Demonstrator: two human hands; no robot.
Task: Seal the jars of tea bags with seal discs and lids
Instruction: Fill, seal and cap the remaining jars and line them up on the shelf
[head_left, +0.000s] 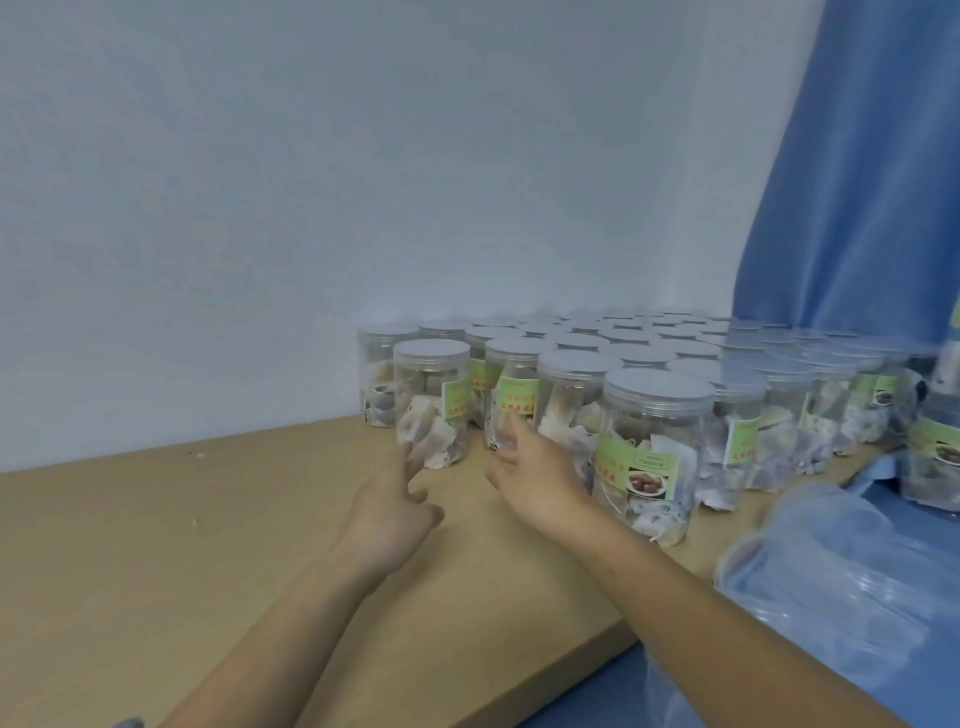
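Head view shows your left hand (395, 512) reaching over the light wooden tabletop (156, 545), fingers spread and loosely extended, holding nothing; its fingertips (408, 452) sit right at the base of a clear plastic jar with a pale screw lid (432, 402), though you cannot tell whether they actually touch it. Your right hand (540, 480) is stretched forward too, fingers apart and relaxed, gripping nothing, with its longest finger (511, 426) laid against the front of the next clear lidded jar with a green label (511, 395). Just right of that hand's knuckles stands the nearest clear jar of white tea bags (652, 452), lid on, green label with a small food picture facing you. Beyond your fingertips, a dense block of matching lidded jars (623, 343) runs back towards the pale wall (311, 182), packed side by side. Well to the right of your right forearm lies a crumpled clear plastic bag (841, 566) on blue cloth (878, 483), and a blue curtain (857, 182) hangs above it.
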